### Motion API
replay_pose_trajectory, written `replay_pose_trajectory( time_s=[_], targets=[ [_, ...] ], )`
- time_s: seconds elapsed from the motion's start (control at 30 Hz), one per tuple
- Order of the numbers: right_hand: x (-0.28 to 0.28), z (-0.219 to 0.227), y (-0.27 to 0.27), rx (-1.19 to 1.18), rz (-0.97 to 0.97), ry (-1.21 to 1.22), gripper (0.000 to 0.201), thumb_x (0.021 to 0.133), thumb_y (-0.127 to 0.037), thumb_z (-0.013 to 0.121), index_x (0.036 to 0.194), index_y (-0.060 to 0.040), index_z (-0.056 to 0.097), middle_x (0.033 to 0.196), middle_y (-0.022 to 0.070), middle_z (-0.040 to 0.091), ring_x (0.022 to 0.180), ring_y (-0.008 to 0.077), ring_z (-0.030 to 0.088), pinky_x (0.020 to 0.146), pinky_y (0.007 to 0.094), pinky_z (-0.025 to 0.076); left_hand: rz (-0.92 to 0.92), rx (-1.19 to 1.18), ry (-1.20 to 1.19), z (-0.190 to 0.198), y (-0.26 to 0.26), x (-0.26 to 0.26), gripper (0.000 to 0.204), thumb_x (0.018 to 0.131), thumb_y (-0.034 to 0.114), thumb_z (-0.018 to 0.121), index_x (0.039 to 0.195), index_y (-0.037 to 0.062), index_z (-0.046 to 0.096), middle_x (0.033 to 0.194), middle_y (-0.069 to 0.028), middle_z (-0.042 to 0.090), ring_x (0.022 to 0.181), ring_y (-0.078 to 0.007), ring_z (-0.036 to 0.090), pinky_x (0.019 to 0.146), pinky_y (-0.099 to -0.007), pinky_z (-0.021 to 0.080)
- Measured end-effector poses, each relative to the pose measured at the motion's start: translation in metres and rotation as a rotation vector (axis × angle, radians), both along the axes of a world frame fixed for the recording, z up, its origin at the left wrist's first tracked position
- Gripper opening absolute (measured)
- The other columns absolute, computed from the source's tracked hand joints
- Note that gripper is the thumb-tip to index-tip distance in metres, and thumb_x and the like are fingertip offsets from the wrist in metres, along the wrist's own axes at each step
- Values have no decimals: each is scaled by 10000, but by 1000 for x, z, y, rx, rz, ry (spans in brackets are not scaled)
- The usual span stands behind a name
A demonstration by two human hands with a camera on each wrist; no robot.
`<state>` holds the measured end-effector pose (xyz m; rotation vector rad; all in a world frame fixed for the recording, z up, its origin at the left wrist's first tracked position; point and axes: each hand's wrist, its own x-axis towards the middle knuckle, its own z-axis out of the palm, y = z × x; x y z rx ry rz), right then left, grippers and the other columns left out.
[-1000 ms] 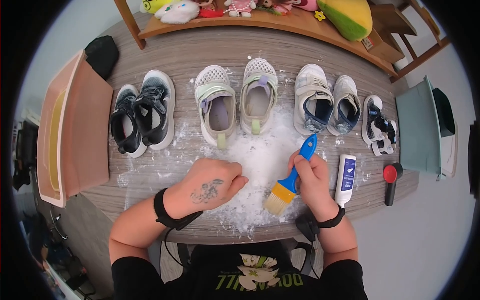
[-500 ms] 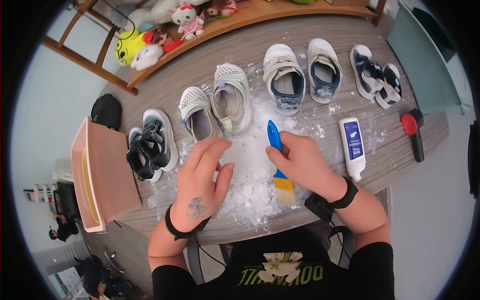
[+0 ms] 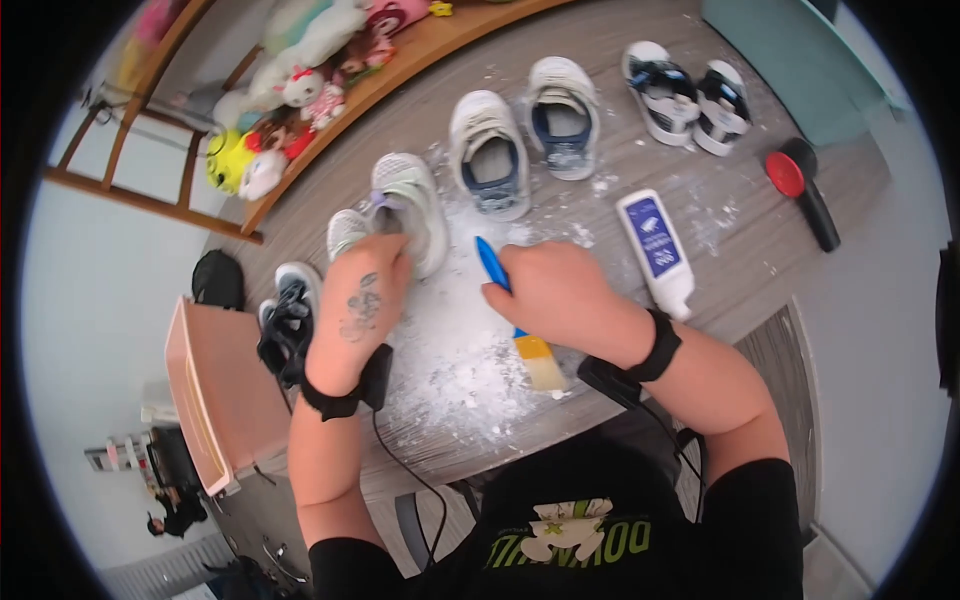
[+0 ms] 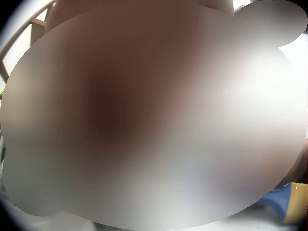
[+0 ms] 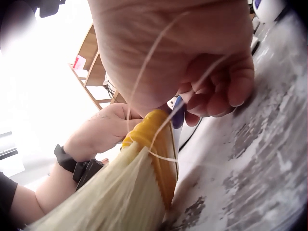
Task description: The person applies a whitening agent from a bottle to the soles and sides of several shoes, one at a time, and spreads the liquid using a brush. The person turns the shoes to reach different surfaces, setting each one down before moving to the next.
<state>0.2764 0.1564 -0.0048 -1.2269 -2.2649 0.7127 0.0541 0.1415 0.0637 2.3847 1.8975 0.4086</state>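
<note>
My left hand (image 3: 352, 315) reaches over the heel end of a white and pale-green children's sneaker (image 3: 345, 229), its fingertips hidden among the shoe's parts. I cannot tell whether those fingers grip the shoe. The matching sneaker (image 3: 430, 235) stands right beside it. A blur covers most of the left wrist view. In my right hand (image 3: 562, 290) I hold a flat paintbrush (image 3: 533, 348) by its blue handle, with the pale bristles (image 5: 103, 197) pointing down and back toward me. White powder (image 3: 455, 335) is spread over the tabletop under both hands.
White-and-navy sneakers (image 3: 490, 155), black-and-white sandals (image 3: 665, 95) and dark sneakers (image 3: 290, 325) stand around the table. To the right lie a white bottle (image 3: 660, 255) and a black-and-red handheld tool (image 3: 805, 190). A pink bin (image 3: 235, 375) and a teal bin (image 3: 800, 75) flank the table; toys fill a shelf behind.
The head view has swung left. My left hand has moved from over the powder to the pale-green sneakers. The right hand still holds the brush, handle up.
</note>
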Motion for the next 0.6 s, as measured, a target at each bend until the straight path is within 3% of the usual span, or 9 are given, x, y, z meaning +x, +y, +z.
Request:
replay_pose_trajectory(
  time_s=[0.27,0.37,0.47,0.6],
  targets=[
    [6,-2,1,11,12,-47,310,821,-326,681,756,-22,671,681,174,672,669,373,681,618,463,549,28,-63,-25,-2,1,11,122,848,63,644,934,-22,651,817,-220,658,768,-403,641,705,-432,505],
    [8,-3,4,22,18,-63,315,818,-326,687,751,-18,685,692,179,676,683,372,685,623,458,552,119,-133,-154,-4,-5,13,115,899,77,638,950,-25,629,728,-182,651,688,-305,664,652,-369,507],
    [10,-1,5,8,-1,-96,318,810,-327,698,745,-16,696,705,188,680,702,374,688,639,459,554,246,-243,-446,0,-25,19,107,951,73,609,982,-29,610,738,-115,666,698,-171,671,648,-294,510],
    [12,1,5,6,-9,-120,317,797,-325,713,744,-13,703,722,196,685,725,376,690,669,465,555,148,-247,-800,-17,-66,9,89,986,29,563,1019,-47,593,866,-74,685,770,-119,655,709,-258,522]
  ],
)
